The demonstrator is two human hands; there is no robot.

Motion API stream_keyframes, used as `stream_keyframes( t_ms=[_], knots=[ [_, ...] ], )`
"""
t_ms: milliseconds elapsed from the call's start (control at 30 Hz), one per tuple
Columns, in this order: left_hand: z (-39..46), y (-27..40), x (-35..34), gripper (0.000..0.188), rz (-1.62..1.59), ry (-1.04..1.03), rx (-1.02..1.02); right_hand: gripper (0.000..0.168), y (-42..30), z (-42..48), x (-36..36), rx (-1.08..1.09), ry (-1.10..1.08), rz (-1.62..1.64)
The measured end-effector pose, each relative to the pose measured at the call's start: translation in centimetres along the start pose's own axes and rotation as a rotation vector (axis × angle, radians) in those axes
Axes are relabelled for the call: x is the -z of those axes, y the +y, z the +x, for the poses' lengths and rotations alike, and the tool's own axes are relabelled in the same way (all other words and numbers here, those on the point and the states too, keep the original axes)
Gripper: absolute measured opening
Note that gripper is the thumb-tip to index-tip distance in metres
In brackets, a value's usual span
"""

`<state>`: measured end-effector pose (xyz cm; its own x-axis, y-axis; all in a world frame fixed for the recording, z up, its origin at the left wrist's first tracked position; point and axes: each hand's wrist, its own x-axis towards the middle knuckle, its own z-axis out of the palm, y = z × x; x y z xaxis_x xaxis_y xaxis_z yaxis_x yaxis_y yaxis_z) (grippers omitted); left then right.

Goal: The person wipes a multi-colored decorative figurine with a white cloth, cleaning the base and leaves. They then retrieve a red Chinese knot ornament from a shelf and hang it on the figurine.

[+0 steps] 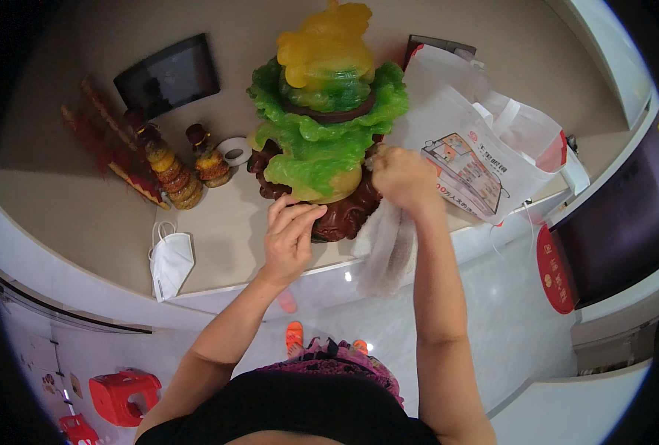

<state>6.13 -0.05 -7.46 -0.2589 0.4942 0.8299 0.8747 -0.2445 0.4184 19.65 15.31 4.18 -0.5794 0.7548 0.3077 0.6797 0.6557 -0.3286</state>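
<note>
A large cabbage-shaped ornament, green with a yellow top, stands on a dark brown carved base on the shelf. My left hand rests its fingertips at the lower front of the ornament, where the green leaf meets the base. At the ornament's right side, my right hand is closed on a pale cloth, which hangs down over the shelf's front edge. The part of the cloth inside my fist is mostly hidden.
A white printed bag stands close by my right hand. Left on the shelf are a white face mask, a roll of tape, two gourd-like stacked ornaments and a dark-screened frame. A red stool stands on the floor.
</note>
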Motion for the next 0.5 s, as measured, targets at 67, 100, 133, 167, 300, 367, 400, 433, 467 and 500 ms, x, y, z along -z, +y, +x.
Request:
stream_keyframes(
  t_ms=[67,100,133,167,300,367,400,433,467,500],
  knots=[
    [0.2,0.1,-0.5,0.027,-0.009,-0.003,-0.015,0.028,4.2,1.9,-1.2,-0.027,-0.117,0.373],
    [0.2,0.1,-0.5,0.027,-0.005,0.005,-0.016,0.030,4.9,2.2,-1.4,-0.032,-0.186,0.561],
    [0.3,0.1,-0.5,0.028,-0.001,0.013,-0.017,0.032,5.5,1.9,-1.0,-0.047,-0.251,0.568],
    [0.3,0.2,-0.5,0.028,0.002,0.021,-0.020,0.032,6.0,1.3,-2.1,-0.061,-0.119,0.653],
    [0.1,0.1,-0.8,0.026,0.008,0.007,-0.012,0.031,5.7,-2.9,-7.2,-0.091,0.358,0.805],
    [-0.2,0.0,-0.9,0.025,0.010,0.005,0.003,0.033,4.3,-5.3,-8.6,-0.162,0.510,0.690],
    [-0.3,0.1,-0.9,0.025,0.013,0.017,0.008,0.034,3.7,-6.7,-9.2,-0.170,0.511,0.704],
    [-0.4,0.2,-1.0,0.024,0.017,0.030,0.010,0.036,3.1,-7.9,-9.7,-0.176,0.513,0.719],
    [-0.4,0.2,-1.0,0.024,0.021,0.043,0.014,0.038,2.8,-8.8,-10.1,-0.183,0.516,0.733],
    [-0.4,0.2,-1.1,0.024,0.020,0.036,0.007,0.037,2.8,-9.4,-10.3,-0.189,0.513,0.681]
  ],
)
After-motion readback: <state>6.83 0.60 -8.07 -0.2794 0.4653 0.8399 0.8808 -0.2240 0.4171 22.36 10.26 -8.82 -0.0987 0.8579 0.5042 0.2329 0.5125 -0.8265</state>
